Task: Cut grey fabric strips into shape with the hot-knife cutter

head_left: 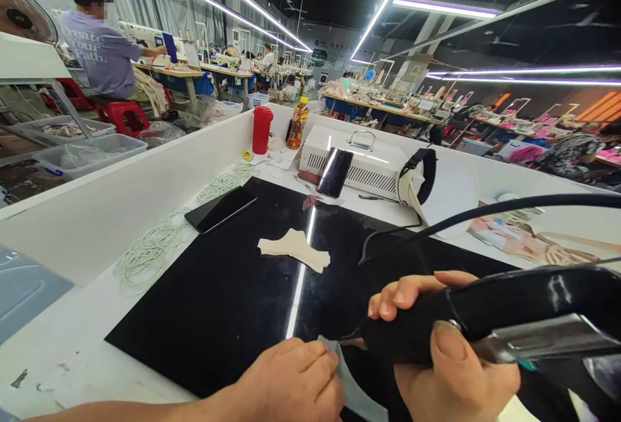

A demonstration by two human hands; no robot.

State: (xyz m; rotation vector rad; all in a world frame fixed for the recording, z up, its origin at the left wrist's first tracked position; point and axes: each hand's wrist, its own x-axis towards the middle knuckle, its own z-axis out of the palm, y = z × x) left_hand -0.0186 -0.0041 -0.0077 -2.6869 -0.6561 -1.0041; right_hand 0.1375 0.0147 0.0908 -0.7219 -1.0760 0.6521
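Note:
My right hand (453, 370) is wrapped round a black corded hand tool (528, 299) with a silver lever along its side. Its narrow metal tip points left and reaches the edge of a thin grey strip of material (356, 386). Closed fingers of my left hand (298, 377) grip that strip at its upper end, close beside the tip. Both hands are over a glossy black board (208, 299). Farther back on the board lies a flat cream fabric piece (294, 248) with shaped ends, touched by neither hand. The tool's exact kind cannot be made out.
A black phone (220, 208) lies by green cord loops (145, 254). Behind stand a white vented box (369, 156) with another phone (336, 173), a red cup (262, 129) and a bottle (297, 123). The tool's black cable (485, 211) arches above the right side.

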